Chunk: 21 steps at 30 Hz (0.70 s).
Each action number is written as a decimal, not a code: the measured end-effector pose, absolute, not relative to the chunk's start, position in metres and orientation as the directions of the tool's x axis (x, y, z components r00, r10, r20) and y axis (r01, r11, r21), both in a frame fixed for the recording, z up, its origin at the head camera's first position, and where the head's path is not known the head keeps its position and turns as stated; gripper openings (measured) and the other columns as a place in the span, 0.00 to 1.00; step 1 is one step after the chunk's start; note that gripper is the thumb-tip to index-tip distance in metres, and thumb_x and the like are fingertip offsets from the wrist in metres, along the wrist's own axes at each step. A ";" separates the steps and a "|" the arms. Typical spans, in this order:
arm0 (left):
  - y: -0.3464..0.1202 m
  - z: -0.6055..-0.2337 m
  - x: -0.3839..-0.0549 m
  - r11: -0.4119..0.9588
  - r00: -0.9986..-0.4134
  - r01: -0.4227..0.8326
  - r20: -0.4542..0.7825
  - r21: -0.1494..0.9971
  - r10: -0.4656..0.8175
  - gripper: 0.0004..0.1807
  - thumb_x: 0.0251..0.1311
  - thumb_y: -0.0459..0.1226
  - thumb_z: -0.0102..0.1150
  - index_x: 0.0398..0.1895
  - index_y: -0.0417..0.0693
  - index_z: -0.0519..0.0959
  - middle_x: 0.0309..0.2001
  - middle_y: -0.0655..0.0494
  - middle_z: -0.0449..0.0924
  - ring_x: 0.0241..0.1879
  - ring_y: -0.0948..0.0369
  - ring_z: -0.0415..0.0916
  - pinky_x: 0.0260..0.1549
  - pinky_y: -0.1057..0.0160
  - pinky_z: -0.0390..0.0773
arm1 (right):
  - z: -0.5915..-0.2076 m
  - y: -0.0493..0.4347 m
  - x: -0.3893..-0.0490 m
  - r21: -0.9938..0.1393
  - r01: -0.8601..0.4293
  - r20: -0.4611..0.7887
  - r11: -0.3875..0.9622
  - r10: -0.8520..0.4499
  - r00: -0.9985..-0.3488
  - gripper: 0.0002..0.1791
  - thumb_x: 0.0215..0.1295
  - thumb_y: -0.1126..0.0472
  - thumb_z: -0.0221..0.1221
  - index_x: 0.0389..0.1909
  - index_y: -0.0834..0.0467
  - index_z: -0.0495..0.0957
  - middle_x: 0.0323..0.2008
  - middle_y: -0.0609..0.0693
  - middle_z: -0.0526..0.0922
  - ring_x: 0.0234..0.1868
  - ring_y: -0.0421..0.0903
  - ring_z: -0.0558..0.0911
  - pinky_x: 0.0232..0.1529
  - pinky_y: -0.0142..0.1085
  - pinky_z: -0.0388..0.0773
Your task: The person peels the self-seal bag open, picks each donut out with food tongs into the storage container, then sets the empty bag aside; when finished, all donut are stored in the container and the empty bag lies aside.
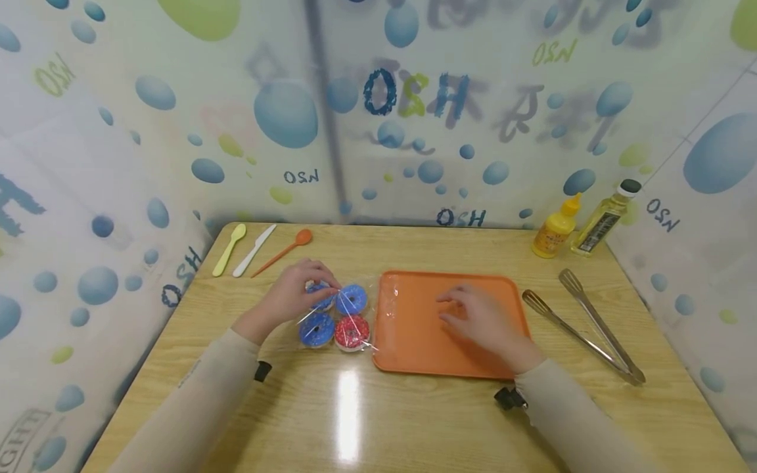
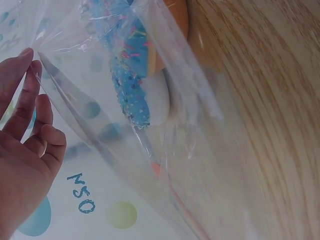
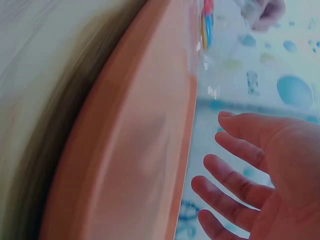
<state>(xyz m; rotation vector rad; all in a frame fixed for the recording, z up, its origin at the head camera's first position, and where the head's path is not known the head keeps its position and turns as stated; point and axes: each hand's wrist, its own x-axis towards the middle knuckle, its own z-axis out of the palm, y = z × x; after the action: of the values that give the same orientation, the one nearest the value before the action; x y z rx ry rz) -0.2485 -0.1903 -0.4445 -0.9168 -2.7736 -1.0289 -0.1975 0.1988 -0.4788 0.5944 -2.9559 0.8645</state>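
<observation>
A clear plastic bag (image 2: 165, 135) of toy donuts lies on the wooden table, its right edge overlapping the orange tray (image 1: 408, 355). Inside it, a red donut (image 1: 352, 332) sits beside a blue donut (image 1: 317, 329), with another blue donut (image 1: 351, 299) behind; a further blue one is partly hidden by my left hand (image 1: 298, 289). Thumb and index finger of that hand pinch the bag's plastic, lifting it into a peak in the left wrist view. Over the tray hovers my right hand (image 1: 479, 318), holding nothing, its fingers spread and relaxed.
At the back left lie a yellow spoon (image 1: 229, 249), a white knife (image 1: 254, 250) and an orange spoon (image 1: 284, 252). Metal tongs (image 1: 597, 322) rest right of the tray. A yellow squeeze bottle (image 1: 553, 230) and an oil bottle (image 1: 604, 222) stand at the back right.
</observation>
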 end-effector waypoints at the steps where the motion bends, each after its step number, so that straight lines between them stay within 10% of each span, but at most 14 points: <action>1: -0.190 -0.444 -0.249 0.606 -0.825 0.544 0.236 0.581 0.514 0.04 0.64 0.39 0.71 0.40 0.53 0.90 0.41 0.61 0.87 0.47 0.58 0.78 0.48 0.46 0.80 | -0.478 0.207 -0.196 -0.515 -0.357 0.121 0.780 -0.346 -0.930 0.16 0.68 0.54 0.69 0.54 0.52 0.85 0.52 0.50 0.83 0.53 0.52 0.83 0.53 0.51 0.82; 21: -0.191 -0.447 -0.248 0.598 -0.813 0.562 0.244 0.571 0.529 0.04 0.65 0.39 0.70 0.39 0.52 0.90 0.41 0.61 0.87 0.46 0.58 0.77 0.47 0.50 0.79 | -0.464 0.371 -0.168 -0.403 -0.138 0.123 0.905 -0.096 -0.988 0.27 0.68 0.45 0.67 0.62 0.56 0.81 0.59 0.64 0.80 0.55 0.67 0.80 0.48 0.65 0.76</action>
<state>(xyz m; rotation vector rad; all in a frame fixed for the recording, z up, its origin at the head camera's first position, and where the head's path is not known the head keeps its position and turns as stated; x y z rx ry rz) -0.2477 -0.1910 -0.4466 -0.9437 -2.7641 -1.0150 -0.1681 0.3708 -0.4641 0.1831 -2.9673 0.6387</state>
